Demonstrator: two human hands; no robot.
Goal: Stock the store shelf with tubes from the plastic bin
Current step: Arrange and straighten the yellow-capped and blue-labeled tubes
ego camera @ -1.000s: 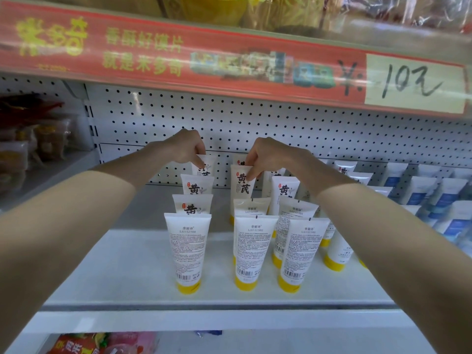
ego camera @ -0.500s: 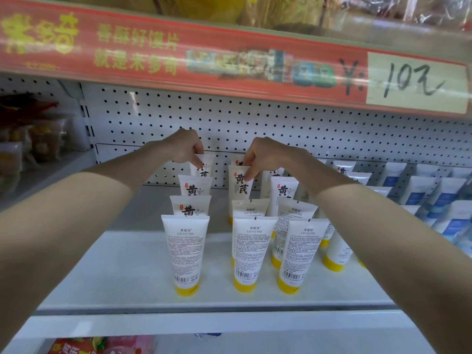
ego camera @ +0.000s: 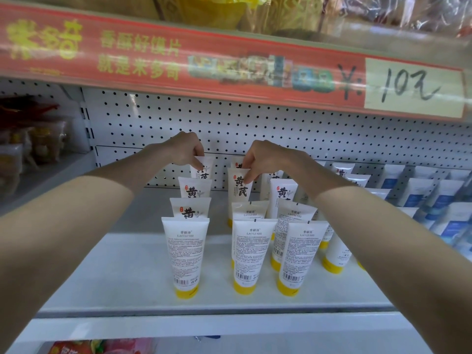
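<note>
White sheet-metal shelf (ego camera: pixel 115 272), its front lip nearest and well below both sets of fingers. Carried yellow-capped white tubes, stood cap-down in files running back toward the fingers. Front tube of the left file (ego camera: pixel 185 254), directly below and short of the left fingers; showed small print and a barcode. Front tube of the middle file (ego camera: pixel 251 251) and front tube of the right file (ego camera: pixel 298 254), short of the right fingers, likewise turned print-side out. Behind these, closer to the fingers, tubes with large black characters facing forward.

Left hand (ego camera: pixel 182 152): reached in over the left file, knuckles up. Pinched, between curled left fingers (ego camera: pixel 196 162) and thumb, the crimped top edge of the rearmost left-file tube (ego camera: pixel 207 167), upright at the back of the shelf. Right hand (ego camera: pixel 263 155): level with the left and apart from it. Clamped, with curled right fingers (ego camera: pixel 249 176) and thumb, the top right corner of the middle-file tube (ego camera: pixel 238 190), upright, one more tube top just behind the fingertips.

Blue-labelled tubes (ego camera: pixel 444 200) in files far to the right of the right fingers. Packaged goods (ego camera: pixel 38 139), blurred, far to the left of the left fingers. Perforated white back panel (ego camera: pixel 306 139) just beyond both hands. Red price strip (ego camera: pixel 153 54) above the fingers, with a handwritten tag (ego camera: pixel 411 88) up and to the right.
</note>
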